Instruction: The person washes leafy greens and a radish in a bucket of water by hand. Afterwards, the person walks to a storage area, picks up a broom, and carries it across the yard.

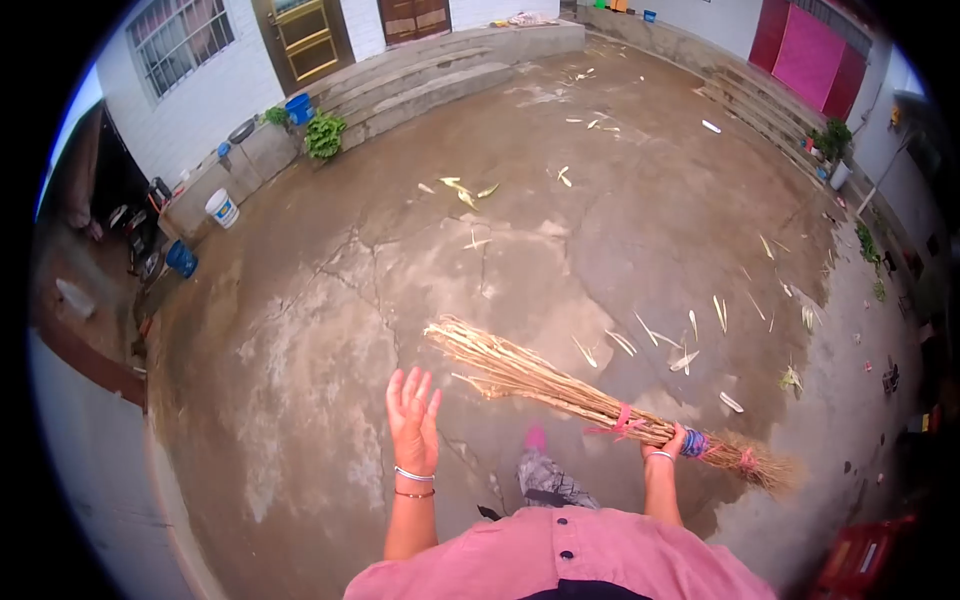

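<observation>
My right hand (pixel 672 444) is wrapped round a broom (pixel 540 378) made of long dry stalks. The broom slants across in front of me, its thick stalk ends up and to the left, its finer, bushy end down to the right. Pink ties and a blue band bind it close to my grip. Raised at the left is my left hand (pixel 412 420), fingers apart and nothing in it, clear of the broom. Pale husk-like scraps (pixel 620 342) lie on the wet concrete ground (pixel 330 300) beyond the broom.
More scraps (pixel 462 190) lie farther off. Concrete steps (pixel 420 90) run along the house at the back. A white bucket (pixel 222 208), a blue bucket (pixel 181 258) and a leafy plant (pixel 324 135) stand at the left. Something red (pixel 860 560) is at lower right.
</observation>
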The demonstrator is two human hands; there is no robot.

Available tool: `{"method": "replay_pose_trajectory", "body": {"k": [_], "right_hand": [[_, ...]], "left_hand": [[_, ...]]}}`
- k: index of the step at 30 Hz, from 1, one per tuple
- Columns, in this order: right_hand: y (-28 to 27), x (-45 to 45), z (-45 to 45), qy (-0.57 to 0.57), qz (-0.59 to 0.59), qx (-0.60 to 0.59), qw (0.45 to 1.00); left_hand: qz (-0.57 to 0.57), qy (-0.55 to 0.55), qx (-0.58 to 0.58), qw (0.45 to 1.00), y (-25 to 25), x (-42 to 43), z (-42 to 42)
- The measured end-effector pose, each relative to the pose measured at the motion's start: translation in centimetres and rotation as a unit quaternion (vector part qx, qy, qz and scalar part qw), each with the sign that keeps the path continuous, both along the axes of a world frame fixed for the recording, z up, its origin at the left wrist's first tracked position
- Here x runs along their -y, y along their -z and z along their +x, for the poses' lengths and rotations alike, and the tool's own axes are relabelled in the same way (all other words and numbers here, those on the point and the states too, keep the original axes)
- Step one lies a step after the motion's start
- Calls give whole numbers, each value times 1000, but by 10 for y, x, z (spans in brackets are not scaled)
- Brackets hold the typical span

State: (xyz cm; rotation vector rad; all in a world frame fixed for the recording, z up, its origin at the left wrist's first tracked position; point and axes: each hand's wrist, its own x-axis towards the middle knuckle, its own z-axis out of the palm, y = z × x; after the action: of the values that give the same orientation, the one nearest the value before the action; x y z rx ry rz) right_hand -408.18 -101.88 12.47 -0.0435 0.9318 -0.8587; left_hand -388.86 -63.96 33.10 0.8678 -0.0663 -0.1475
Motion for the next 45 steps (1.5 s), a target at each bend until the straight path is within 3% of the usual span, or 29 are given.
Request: {"method": "replay_pose_trajectory", "body": {"k": [2, 6, 8, 10, 12, 20, 22, 25, 27, 30, 37, 39, 43, 45], "right_hand": [[4, 26, 59, -38, -9, 22, 999], [-14, 51, 186, -49, 6, 12, 999], [-41, 60, 252, -98, 18, 13, 995], [-30, 73, 306, -113, 17, 22, 993], [-18, 85, 357, -127, 20, 35, 991], [-10, 179, 595, -89, 43, 24, 995], [-34, 204, 625, -73, 49, 7, 996], [-57, 240, 674, -34, 27, 9, 999], [-66, 270, 695, 4, 2, 12, 1000], [-48, 331, 729, 57, -20, 6, 998], [-27, 465, 826, 149, 79, 9, 986], [-18, 510, 866, 135, 162, 68, 975], [-2, 582, 978, 87, 99, 60, 990], [-18, 607, 1019, 61, 102, 67, 991]], "left_hand": [[35, 34, 26, 998, -8, 45, 65], [53, -17, 41, 998, -30, 112, 170], [81, -133, 41, 987, -32, 127, 219], [98, -160, 48, 981, -23, 138, 266], [44, -164, -31, 985, -23, 150, 304], [-101, 51, 51, 992, -15, 260, 566], [-142, 54, 3, 988, -43, 298, 622], [-151, 118, -8, 981, -45, 363, 713], [-172, 214, 17, 961, -49, 413, 758], [-176, 289, -5, 941, -33, 494, 822], [-100, 297, -71, 947, 11, 657, 930], [-108, 290, -58, 949, 5, 699, 961], [-96, 298, 29, 949, -27, 754, 1054], [-94, 268, 3, 959, -44, 766, 1080]]}}
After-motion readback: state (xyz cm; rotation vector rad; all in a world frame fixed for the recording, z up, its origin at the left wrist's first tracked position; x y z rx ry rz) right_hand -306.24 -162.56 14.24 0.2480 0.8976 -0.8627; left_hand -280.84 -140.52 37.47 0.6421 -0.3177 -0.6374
